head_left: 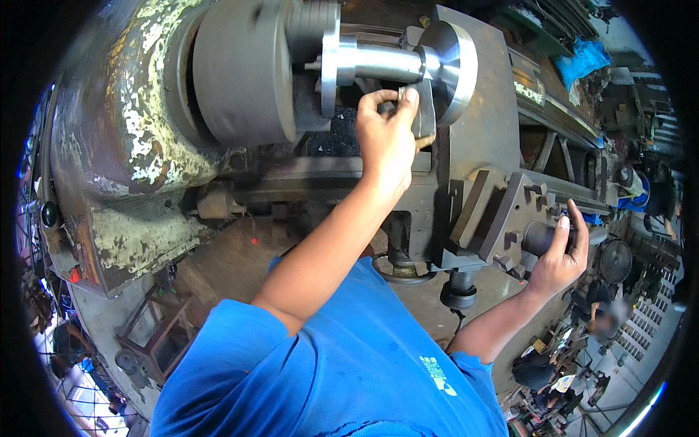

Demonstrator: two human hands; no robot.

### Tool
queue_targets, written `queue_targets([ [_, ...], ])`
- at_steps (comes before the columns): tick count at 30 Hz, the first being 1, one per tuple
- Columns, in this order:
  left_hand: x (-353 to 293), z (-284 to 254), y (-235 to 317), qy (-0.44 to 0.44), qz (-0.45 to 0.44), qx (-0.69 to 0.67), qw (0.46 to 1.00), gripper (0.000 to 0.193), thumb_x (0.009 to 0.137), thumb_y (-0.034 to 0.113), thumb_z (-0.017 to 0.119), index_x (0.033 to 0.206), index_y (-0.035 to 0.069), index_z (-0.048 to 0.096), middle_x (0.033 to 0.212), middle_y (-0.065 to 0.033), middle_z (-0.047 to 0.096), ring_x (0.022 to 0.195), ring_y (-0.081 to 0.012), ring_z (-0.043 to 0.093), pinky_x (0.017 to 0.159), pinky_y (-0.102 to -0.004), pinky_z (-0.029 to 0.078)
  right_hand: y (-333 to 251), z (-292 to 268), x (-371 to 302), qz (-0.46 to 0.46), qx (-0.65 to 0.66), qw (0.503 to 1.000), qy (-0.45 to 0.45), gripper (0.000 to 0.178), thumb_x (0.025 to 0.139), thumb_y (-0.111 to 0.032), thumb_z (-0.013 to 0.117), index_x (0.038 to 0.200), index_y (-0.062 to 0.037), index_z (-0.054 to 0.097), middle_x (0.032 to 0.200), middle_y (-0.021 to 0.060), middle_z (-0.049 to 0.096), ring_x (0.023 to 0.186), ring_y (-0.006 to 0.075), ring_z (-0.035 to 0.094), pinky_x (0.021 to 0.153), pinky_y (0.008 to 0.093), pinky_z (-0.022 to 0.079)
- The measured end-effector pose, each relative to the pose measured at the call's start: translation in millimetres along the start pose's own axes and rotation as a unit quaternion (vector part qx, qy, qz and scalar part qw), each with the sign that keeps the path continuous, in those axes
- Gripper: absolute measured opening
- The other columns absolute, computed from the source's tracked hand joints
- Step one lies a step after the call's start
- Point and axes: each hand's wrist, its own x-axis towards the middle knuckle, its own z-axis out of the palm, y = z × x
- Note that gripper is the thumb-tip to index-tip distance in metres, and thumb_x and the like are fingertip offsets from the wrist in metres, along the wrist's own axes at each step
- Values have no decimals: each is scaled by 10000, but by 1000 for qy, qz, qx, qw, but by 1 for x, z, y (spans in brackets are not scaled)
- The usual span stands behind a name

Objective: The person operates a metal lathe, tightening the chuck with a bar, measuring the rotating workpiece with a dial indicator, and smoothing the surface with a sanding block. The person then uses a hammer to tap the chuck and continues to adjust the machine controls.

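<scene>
My left hand pinches a flat dark grey sheet-like piece, perhaps abrasive cloth, between thumb and fingers. Its upper end meets the underside of a shiny metal shaft beside the wide disc-shaped flange. At its left end the shaft joins a thinner disc in front of the large grey lathe chuck. On the right, my right hand has its fingers apart and raised around the far side of the tool post, next to its round dark hub. Whether it touches the hub is hard to tell.
The headstock with flaking paint fills the left. Lathe bed rails run off to the right. Below the carriage are a handwheel and a black knob. A metal-framed stand sits lower left; people appear in the right background.
</scene>
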Motion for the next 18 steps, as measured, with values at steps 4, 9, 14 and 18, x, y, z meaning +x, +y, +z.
queue_targets([
  [4, -25, -24, 4, -95, -138, -87, 982, 228, 1046, 315, 551, 1179, 137, 503, 854, -59, 572, 614, -154, 540, 493, -262, 411, 1, 1, -1, 15, 17, 1000, 2, 246, 961, -74, 631, 1182, 4, 703, 1094, 111, 691, 1001, 196, 620, 926, 317, 470],
  [9, -29, -41, 3, -297, -223, -299, 879, 523, 1030, 517, 484, 1343, 101, 536, 922, -59, 548, 794, -190, 529, 646, -295, 426, 1, 1, -1, 5, 0, 1000, 1, 240, 962, -65, 627, 1179, 0, 705, 1091, 109, 697, 1013, 198, 628, 938, 318, 470],
  [14, -38, -37, 12, -408, -212, -281, 842, 783, 852, 357, 756, 1460, 2, 412, 1051, -75, 534, 918, -193, 550, 749, -289, 456, -1, 0, 0, -7, -1, 1000, -1, 236, 958, -54, 630, 1175, -3, 707, 1086, 109, 698, 991, 200, 631, 930, 320, 474],
  [18, -48, -35, 20, -415, -220, -188, 863, 908, 670, -29, 754, 1485, -19, 354, 1091, -85, 517, 906, -175, 570, 736, -265, 477, -2, 0, 0, 2, -6, 1000, -4, 234, 959, -57, 627, 1172, -1, 706, 1088, 109, 697, 996, 198, 626, 933, 321, 470],
])
